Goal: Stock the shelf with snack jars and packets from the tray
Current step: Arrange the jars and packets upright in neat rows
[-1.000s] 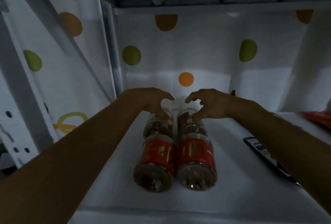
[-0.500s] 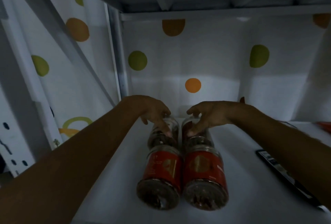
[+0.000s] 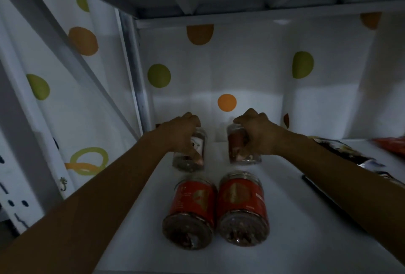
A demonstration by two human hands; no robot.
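Inside a dim white shelf (image 3: 285,247), two red-labelled snack jars stand side by side near the front: the left front jar (image 3: 191,210) and the right front jar (image 3: 242,208). Behind them, my left hand (image 3: 183,133) grips the back left jar (image 3: 192,153) from above. My right hand (image 3: 258,135) grips the back right jar (image 3: 237,144) the same way. The two back jars stand apart from each other, with a gap between them and the front pair.
Dark snack packets (image 3: 341,153) lie along the right side of the shelf, and a red packet (image 3: 392,144) lies at the far right. A dotted white lining (image 3: 225,72) covers the back and left walls. The shelf above hangs low overhead.
The two back jars were touching each other, right behind the front pair. Both hands have closed on them and drawn them apart and farther back.
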